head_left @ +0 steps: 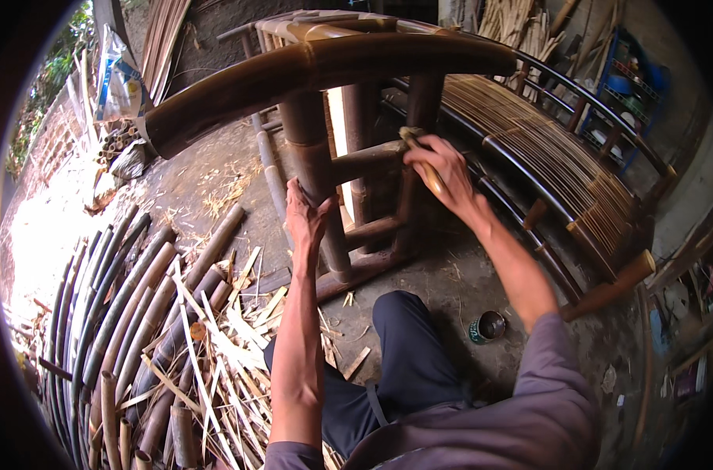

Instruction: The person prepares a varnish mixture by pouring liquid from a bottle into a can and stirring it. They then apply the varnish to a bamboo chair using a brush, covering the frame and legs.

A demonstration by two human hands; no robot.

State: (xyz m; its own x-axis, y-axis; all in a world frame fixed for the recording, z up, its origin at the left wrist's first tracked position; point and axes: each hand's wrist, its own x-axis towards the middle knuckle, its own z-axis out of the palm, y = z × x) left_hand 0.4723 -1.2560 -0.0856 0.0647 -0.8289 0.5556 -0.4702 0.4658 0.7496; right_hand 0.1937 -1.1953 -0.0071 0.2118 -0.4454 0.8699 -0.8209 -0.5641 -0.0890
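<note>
A dark brown bamboo frame (pixel 407 59), like the side of a bench or chair, stands in front of me. My left hand (pixel 305 218) grips its upright bamboo post (pixel 305 137) low down, thumb on the right side. In my right hand (pixel 446 168) is a paintbrush (pixel 433 180) with a pale wooden handle. Its bristle end lies against the right end of a short bamboo crossbar (pixel 368 162), near the second post. How much the bristles touch the crossbar is hard to make out.
A small open can (pixel 488 327) with dark contents stands on the floor by my right knee. Cut bamboo poles (pixel 141 313) and pale split strips (pixel 223 352) lie at left. A slatted bamboo bench (pixel 521 133) stands at right, a bamboo bundle (pixel 120 141) at far left.
</note>
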